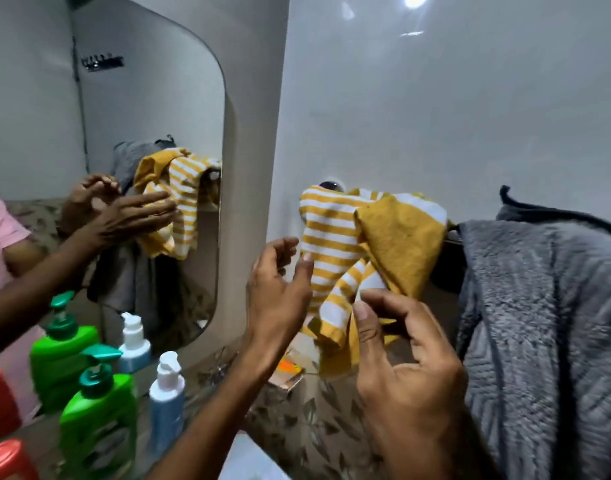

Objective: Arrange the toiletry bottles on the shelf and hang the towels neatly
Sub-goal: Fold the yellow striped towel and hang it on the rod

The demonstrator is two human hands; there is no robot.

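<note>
A yellow and white striped towel (335, 237) hangs bunched over a wall rail, its lower end dangling. My left hand (279, 299) is just left of it, fingers spread, holding nothing. My right hand (401, 362) is below the towel's hanging end, fingers curled near the cloth; whether it pinches the fabric is unclear. A grey fluffy towel (539, 323) hangs on the same rail to the right. A green pump bottle (99, 420) and a blue pump bottle with a white pump (167, 403) stand at the lower left.
A mirror (141, 116) on the left wall reflects the hands, towels and bottles. A small orange packet (290, 368) lies under the striped towel. Red plastic objects (6, 459) sit at the bottom left. The counter has a leaf pattern (297, 427).
</note>
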